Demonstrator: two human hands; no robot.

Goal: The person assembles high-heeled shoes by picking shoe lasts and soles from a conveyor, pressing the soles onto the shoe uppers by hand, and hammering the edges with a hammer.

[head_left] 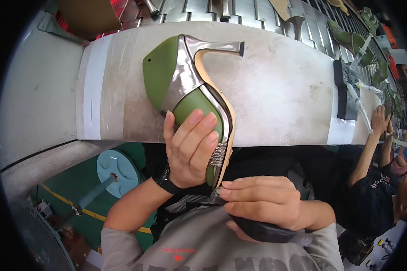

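Note:
A silver high-heeled shoe [186, 67] lies on its side over a green shoe last [160, 67], its heel pointing right and its toe toward me. Rows of glittering stones cross the strap near the toe. My left hand [185, 158] is closed around the forefoot, fingers laid over the green last. At the toe tip, my right hand [267, 201] is closed around a dark, soft-looking object [262, 230], whose kind I cannot make out. A dark grey end [217, 195] of it sticks out by the fingertips and touches the sole edge at the toe.
Beyond the pale bench [280, 90] runs a slatted metal conveyor [248, 13] carrying shoe parts. Glue syringes [359, 108] rest on a black block [346, 90] at the right. A co-worker's hands [381, 121] work farther right. A blue round stool [117, 169] and a fan [36, 239] stand lower left.

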